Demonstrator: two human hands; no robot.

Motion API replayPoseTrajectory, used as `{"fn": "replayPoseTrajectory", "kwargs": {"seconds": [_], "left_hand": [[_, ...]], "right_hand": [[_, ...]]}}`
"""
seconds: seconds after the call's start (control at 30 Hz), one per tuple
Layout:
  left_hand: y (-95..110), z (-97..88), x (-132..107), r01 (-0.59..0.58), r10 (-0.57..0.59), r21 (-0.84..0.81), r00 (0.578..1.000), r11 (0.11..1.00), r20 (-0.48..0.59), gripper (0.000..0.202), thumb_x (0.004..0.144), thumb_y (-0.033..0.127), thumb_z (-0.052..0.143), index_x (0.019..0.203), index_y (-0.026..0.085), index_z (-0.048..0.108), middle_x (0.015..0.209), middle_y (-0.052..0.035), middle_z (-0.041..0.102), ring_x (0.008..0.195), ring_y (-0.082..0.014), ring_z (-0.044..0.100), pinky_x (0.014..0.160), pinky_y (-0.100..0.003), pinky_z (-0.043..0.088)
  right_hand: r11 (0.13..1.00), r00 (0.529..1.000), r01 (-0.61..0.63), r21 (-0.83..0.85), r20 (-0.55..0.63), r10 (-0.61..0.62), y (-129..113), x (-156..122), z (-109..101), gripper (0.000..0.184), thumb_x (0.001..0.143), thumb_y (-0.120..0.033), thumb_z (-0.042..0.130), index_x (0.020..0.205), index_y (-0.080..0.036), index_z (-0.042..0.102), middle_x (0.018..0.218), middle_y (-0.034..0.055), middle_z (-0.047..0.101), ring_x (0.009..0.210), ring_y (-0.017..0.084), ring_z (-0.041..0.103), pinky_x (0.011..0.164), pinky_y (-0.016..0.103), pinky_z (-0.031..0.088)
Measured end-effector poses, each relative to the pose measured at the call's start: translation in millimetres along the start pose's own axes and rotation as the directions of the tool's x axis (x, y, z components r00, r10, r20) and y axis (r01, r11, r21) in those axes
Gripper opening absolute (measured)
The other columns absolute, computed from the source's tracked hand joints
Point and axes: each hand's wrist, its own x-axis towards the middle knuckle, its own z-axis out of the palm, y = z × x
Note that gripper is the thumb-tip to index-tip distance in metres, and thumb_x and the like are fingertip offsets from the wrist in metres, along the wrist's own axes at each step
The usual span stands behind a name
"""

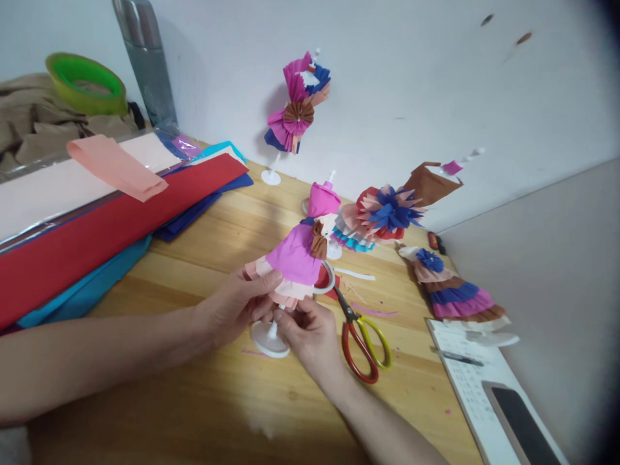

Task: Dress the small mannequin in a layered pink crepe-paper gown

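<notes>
A small dress form (pixel 303 255) in a crepe paper dress stands on a round white base in front of me. It has a pink top, a purple layer over a pale peach skirt, and a brown bow at the waist. My left hand (pixel 239 300) is closed on the skirt's left hem, thumb on the outside. Beneath the skirt my right hand (pixel 310 332) is closed by the white stand pole (pixel 274 328); its fingertips are partly covered, so I cannot see whether they grip hem or pole. Scissors (pixel 361 345) with red and yellow handles lie just right of that hand.
Folded red crepe paper (pixel 121 226) and other colours lie at left, with a peach strip (pixel 116 168) on top. Behind stand a green tape roll (pixel 87 84), a bottle (pixel 148 71) and several dressed forms (pixel 392 210). A phone (pixel 523 420) rests at right.
</notes>
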Motion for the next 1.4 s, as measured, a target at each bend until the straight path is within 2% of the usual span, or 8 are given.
{"fn": "replayPoseTrajectory", "kwargs": {"seconds": [0.13, 0.37, 0.57, 0.77, 0.97, 1.17, 1.3, 1.4], "left_hand": [[-2.4, 1.3, -0.1, -0.015, 0.014, -0.024, 0.999, 1.0, -0.044, 0.043, 0.066, 0.046, 0.079, 0.059, 0.015, 0.05, 0.039, 0.0079, 0.039, 0.039, -0.0035, 0.029, 0.045, -0.019, 0.027], [-1.2, -0.7, 2.3, -0.038, 0.038, -0.02, 0.999, 0.999, 0.002, 0.045, 0.07, 0.047, 0.076, 0.054, 0.015, 0.048, 0.043, 0.0058, 0.04, 0.045, -0.0051, 0.034, 0.048, -0.02, 0.029], [-0.4, 1.7, 2.6, -0.03, 0.023, -0.064, 0.994, 0.997, -0.107, 0.038, 0.062, 0.038, 0.082, 0.06, 0.014, 0.053, 0.043, 0.0074, 0.042, 0.042, -0.0033, 0.032, 0.045, -0.017, 0.028], [-1.7, 5.0, 2.1, -0.031, 0.022, -0.142, 0.998, 0.989, -0.064, 0.035, 0.06, 0.035, 0.085, 0.063, 0.013, 0.059, 0.044, 0.0072, 0.044, 0.043, -0.0031, 0.038, 0.045, -0.015, 0.035], [-5.3, 0.3, 5.0, -0.036, 0.026, -0.172, 0.998, 0.984, -0.057, 0.03, 0.063, 0.032, 0.084, 0.072, 0.013, 0.063, 0.055, 0.0041, 0.053, 0.047, -0.004, 0.044, 0.046, -0.015, 0.037], [-3.6, -2.9, 6.4, -0.043, 0.041, -0.078, 0.999, 0.996, -0.024, 0.032, 0.066, 0.034, 0.081, 0.062, 0.013, 0.057, 0.045, 0.0061, 0.044, 0.044, -0.0041, 0.037, 0.045, -0.017, 0.032], [-2.5, -1.7, 5.2, -0.033, 0.031, -0.038, 0.998, 0.999, -0.06, 0.031, 0.063, 0.033, 0.082, 0.059, 0.014, 0.058, 0.039, 0.0081, 0.038, 0.039, -0.0026, 0.029, 0.042, -0.016, 0.024], [-1.8, 0.2, 4.3, -0.023, 0.019, -0.05, 0.997, 0.998, -0.077, 0.032, 0.061, 0.032, 0.084, 0.057, 0.014, 0.058, 0.038, 0.0076, 0.04, 0.04, -0.0032, 0.033, 0.043, -0.016, 0.027]], "right_hand": [[1.0, 0.999, -0.001, -0.002, -0.048, 0.001, -2.6, 1.3, 0.6, 0.02, 0.068, -0.033, 0.066, 0.061, -0.018, 0.056, 0.055, 0.0008, 0.06, 0.049, 0.011, 0.049, 0.047, 0.023, 0.039], [0.997, 0.997, 0.019, -0.08, -0.067, -0.025, -1.3, 1.9, -0.2, 0.023, 0.068, -0.034, 0.064, 0.058, -0.019, 0.05, 0.054, -0.0018, 0.053, 0.049, 0.009, 0.042, 0.047, 0.022, 0.036], [0.978, 0.991, 0.08, -0.195, -0.093, -0.1, 4.7, -2.2, 2.6, 0.025, 0.072, -0.033, 0.063, 0.057, -0.019, 0.049, 0.052, -0.0035, 0.048, 0.047, 0.008, 0.037, 0.044, 0.021, 0.033], [0.967, 0.982, 0.134, -0.216, -0.105, -0.16, 4.7, -1.9, 3.1, 0.029, 0.073, -0.031, 0.064, 0.055, -0.02, 0.045, 0.048, -0.0051, 0.042, 0.046, 0.008, 0.034, 0.042, 0.02, 0.03], [0.974, 0.987, 0.09, -0.206, -0.109, -0.114, 0.0, 0.7, 3.2, 0.029, 0.071, -0.035, 0.061, 0.054, -0.02, 0.042, 0.049, -0.0066, 0.035, 0.046, 0.007, 0.032, 0.043, 0.021, 0.027], [0.983, 0.99, 0.038, -0.18, -0.127, -0.062, -3.9, 3.0, 1.3, 0.026, 0.067, -0.035, 0.06, 0.054, -0.02, 0.044, 0.049, -0.0059, 0.039, 0.046, 0.007, 0.034, 0.044, 0.021, 0.029], [0.985, 0.99, -0.004, -0.175, -0.139, -0.021, -3.2, 3.9, -0.1, 0.025, 0.066, -0.037, 0.06, 0.055, -0.02, 0.045, 0.05, -0.005, 0.041, 0.047, 0.008, 0.036, 0.045, 0.022, 0.032], [0.986, 0.99, -0.007, -0.169, -0.14, -0.017, -2.5, 3.6, -0.1, 0.026, 0.066, -0.037, 0.06, 0.054, -0.02, 0.044, 0.051, -0.0047, 0.041, 0.047, 0.009, 0.036, 0.046, 0.023, 0.033]]}}
